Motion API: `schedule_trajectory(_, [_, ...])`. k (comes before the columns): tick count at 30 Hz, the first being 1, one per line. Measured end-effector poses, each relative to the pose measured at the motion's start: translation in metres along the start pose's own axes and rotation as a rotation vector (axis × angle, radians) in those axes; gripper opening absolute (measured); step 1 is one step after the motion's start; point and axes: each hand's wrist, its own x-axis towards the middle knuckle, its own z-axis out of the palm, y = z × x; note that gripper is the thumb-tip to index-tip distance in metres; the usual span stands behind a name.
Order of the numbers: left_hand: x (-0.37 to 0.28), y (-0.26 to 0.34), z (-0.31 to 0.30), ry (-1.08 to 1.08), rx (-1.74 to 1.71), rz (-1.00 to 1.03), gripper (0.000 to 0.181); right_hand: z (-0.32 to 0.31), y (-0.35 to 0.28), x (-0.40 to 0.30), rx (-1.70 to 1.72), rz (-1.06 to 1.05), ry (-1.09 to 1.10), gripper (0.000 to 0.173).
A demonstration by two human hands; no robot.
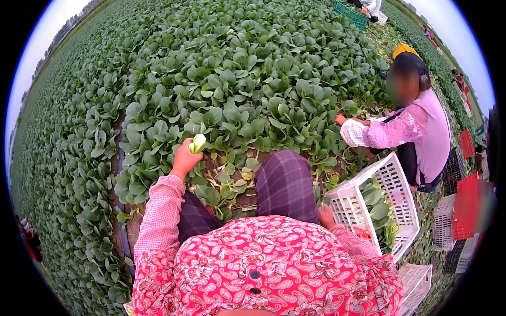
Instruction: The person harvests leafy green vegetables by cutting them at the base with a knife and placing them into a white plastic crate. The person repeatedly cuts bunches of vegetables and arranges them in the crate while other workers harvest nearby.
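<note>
My left hand [187,158] is closed around a head of bok choy [197,143], its pale cut base pointing up. Beyond it stand dense rows of growing bok choy [237,102]. Low beside my right knee, my right hand [325,215] grips a small metal tool [322,197], probably a knife; its blade is hard to make out. Just right of that hand, a white plastic crate [409,213] leans at a tilt with leafy bok choy [377,209] inside. Loose leaves and yellowed trimmings [233,181] lie on the soil before my knees.
A co-worker in a pink top [431,130] squats at the right, hands among the plants. Behind are a red crate [468,205] and more white crates [444,223]. A dark drip hose [121,158] runs along the left. A green crate [352,15] stands farther off beside another person.
</note>
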Motion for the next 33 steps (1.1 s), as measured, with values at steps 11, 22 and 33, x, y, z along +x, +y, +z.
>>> schedule_trajectory(11, [0.004,0.018,0.063,-0.418,0.286,-0.01,0.048,0.019,0.034,0.114,0.57,0.508,-0.118,0.012])
schedule_trajectory(22, [0.032,0.118,0.274,-1.129,0.164,0.369,0.045,0.064,0.058,0.169,-0.242,0.044,0.046,0.024])
schedule_trajectory(33, [0.031,0.192,0.441,-1.279,0.717,0.974,0.027,0.075,0.068,0.164,-0.07,0.104,0.038,0.026])
